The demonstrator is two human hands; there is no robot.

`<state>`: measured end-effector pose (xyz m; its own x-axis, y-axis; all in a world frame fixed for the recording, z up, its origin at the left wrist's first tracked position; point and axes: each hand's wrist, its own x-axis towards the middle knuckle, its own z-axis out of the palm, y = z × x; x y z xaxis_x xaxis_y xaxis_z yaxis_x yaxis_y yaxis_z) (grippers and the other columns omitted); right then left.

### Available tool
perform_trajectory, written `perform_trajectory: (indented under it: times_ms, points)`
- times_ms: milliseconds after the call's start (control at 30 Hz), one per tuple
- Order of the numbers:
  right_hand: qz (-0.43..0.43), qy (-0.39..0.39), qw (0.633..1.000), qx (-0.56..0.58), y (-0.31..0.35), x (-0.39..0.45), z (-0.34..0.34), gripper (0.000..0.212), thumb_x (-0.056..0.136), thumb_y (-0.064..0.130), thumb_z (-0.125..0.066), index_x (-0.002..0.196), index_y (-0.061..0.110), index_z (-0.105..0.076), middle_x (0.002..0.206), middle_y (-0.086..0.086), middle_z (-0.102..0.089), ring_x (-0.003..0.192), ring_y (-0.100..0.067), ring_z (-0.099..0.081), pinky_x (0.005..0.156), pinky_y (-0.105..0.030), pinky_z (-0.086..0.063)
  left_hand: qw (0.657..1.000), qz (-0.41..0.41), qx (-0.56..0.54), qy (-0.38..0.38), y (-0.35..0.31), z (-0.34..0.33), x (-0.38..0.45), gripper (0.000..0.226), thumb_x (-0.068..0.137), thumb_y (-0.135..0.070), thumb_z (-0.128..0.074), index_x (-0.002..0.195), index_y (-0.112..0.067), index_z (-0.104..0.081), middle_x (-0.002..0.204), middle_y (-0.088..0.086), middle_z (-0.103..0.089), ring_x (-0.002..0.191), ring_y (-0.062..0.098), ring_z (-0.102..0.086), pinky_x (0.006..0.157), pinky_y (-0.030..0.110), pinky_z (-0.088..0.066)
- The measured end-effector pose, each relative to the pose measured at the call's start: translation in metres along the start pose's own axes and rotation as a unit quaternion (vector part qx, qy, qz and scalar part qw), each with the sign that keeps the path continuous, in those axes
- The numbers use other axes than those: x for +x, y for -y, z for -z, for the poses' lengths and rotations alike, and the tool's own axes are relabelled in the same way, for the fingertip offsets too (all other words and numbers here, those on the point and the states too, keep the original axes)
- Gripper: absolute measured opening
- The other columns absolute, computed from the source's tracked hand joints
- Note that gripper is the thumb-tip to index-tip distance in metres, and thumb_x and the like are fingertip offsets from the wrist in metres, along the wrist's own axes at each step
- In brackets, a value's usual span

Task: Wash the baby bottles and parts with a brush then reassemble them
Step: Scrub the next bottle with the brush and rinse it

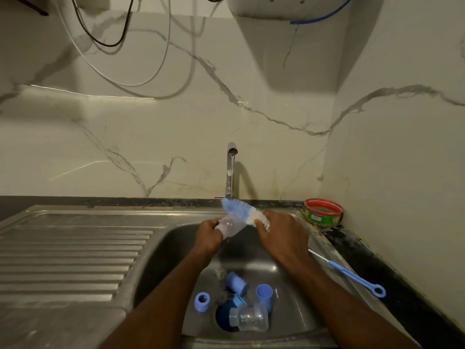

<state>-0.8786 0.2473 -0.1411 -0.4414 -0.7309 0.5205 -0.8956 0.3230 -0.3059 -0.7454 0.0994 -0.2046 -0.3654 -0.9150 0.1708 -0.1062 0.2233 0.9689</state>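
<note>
Left hand grips a clear bottle; right hand holds a blue-and-white bristled brush.

A steel sink set in a dark counter holds, around its drain, a clear bottle lying across it, three blue parts behind, while a thin blue brush lies on the rim to the drain's right, with a red-rimmed tub on the counter beyond.
</note>
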Motion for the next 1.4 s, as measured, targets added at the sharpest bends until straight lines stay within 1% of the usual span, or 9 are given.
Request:
perform_trajectory:
  times_ms: [200, 367, 500, 667, 800, 900, 1000, 1133, 1400]
  points:
    - [0.05, 0.053, 0.997, 0.02, -0.006, -0.007, -0.007, 0.037, 0.097, 0.055, -0.053, 0.126, 0.033, -0.062, 0.108, 0.005, -0.071, 0.092, -0.014, -0.065, 0.074, -0.031, -0.051, 0.987, 0.025, -0.123, 0.104, -0.008, -0.002, -0.011, 0.028, 0.103, -0.01, -0.056, 0.13, -0.015, -0.052, 0.114, 0.017, -0.069, 0.085, 0.029, -0.076, 0.066, 0.031, -0.063]
    - [0.026, 0.021, 0.999, 0.0, -0.007, 0.0, -0.004, 0.037, 0.098, 0.055, -0.051, 0.122, 0.031, -0.063, 0.108, 0.003, -0.071, 0.095, -0.019, -0.066, 0.078, -0.034, -0.052, 0.997, -0.057, 0.002, 0.048, -0.002, 0.001, -0.006, 0.035, 0.094, -0.015, -0.07, 0.128, -0.015, -0.061, 0.115, 0.005, -0.07, 0.099, 0.019, -0.071, 0.083, 0.034, -0.062]
    - [-0.028, 0.005, 0.999, -0.034, -0.017, 0.005, -0.002, 0.034, 0.1, 0.053, -0.049, 0.123, 0.032, -0.062, 0.113, 0.001, -0.07, 0.099, -0.02, -0.065, 0.071, -0.031, -0.043, 0.997, -0.073, -0.01, 0.03, -0.005, -0.004, -0.002, 0.035, 0.095, -0.01, -0.066, 0.129, -0.019, -0.065, 0.122, 0.001, -0.067, 0.111, 0.018, -0.066, 0.087, 0.036, -0.062]
    - [0.057, 0.048, 0.997, 0.035, -0.006, -0.006, -0.011, 0.04, 0.095, 0.06, -0.048, 0.118, 0.032, -0.064, 0.1, 0.005, -0.071, 0.089, -0.015, -0.066, 0.077, -0.035, -0.055, 0.999, -0.03, -0.007, -0.034, 0.005, 0.002, 0.003, 0.028, 0.096, -0.009, -0.064, 0.124, -0.012, -0.064, 0.117, 0.007, -0.07, 0.104, 0.018, -0.068, 0.091, 0.036, -0.058]
    - [0.026, 0.018, 0.999, 0.009, -0.001, -0.001, -0.006, 0.038, 0.097, 0.058, -0.051, 0.123, 0.032, -0.063, 0.104, 0.005, -0.071, 0.09, -0.016, -0.066, 0.077, -0.036, -0.056, 1.0, -0.016, -0.002, 0.005, 0.004, 0.002, 0.001, 0.027, 0.097, -0.018, -0.065, 0.124, -0.017, -0.063, 0.12, 0.01, -0.068, 0.103, 0.021, -0.068, 0.089, 0.042, -0.061]
    - [-0.021, -0.017, 0.999, -0.032, -0.006, 0.003, 0.0, 0.037, 0.099, 0.053, -0.052, 0.127, 0.032, -0.063, 0.112, 0.003, -0.071, 0.098, -0.018, -0.067, 0.077, -0.033, -0.051, 0.996, 0.01, -0.059, 0.06, -0.008, -0.002, -0.006, 0.029, 0.1, -0.014, -0.06, 0.128, -0.021, -0.055, 0.122, 0.011, -0.062, 0.094, 0.029, -0.074, 0.074, 0.037, -0.064]
    - [0.012, 0.029, 1.0, -0.003, -0.009, -0.001, -0.004, 0.036, 0.098, 0.054, -0.052, 0.124, 0.032, -0.065, 0.107, 0.005, -0.072, 0.092, -0.015, -0.065, 0.074, -0.03, -0.05, 0.987, 0.035, -0.12, 0.1, -0.013, -0.004, -0.011, 0.028, 0.1, -0.018, -0.06, 0.125, -0.023, -0.05, 0.116, 0.017, -0.064, 0.085, 0.031, -0.076, 0.067, 0.033, -0.063]
    - [0.059, 0.057, 0.996, 0.024, -0.006, -0.005, -0.008, 0.039, 0.094, 0.062, -0.05, 0.117, 0.034, -0.066, 0.099, 0.007, -0.071, 0.087, -0.013, -0.065, 0.079, -0.036, -0.055, 0.997, -0.023, -0.062, 0.027, -0.003, 0.0, -0.004, 0.04, 0.089, -0.015, -0.073, 0.125, -0.014, -0.057, 0.123, 0.013, -0.066, 0.103, 0.023, -0.069, 0.085, 0.041, -0.061]
    - [-0.001, 0.002, 1.0, -0.03, -0.01, 0.004, -0.004, 0.038, 0.099, 0.053, -0.05, 0.124, 0.028, -0.064, 0.11, 0.002, -0.071, 0.094, -0.018, -0.067, 0.073, -0.031, -0.049, 0.998, -0.054, 0.01, -0.021, -0.001, -0.003, 0.004, 0.029, 0.095, -0.011, -0.067, 0.124, -0.015, -0.067, 0.117, 0.0, -0.068, 0.108, 0.016, -0.066, 0.08, 0.023, -0.06]
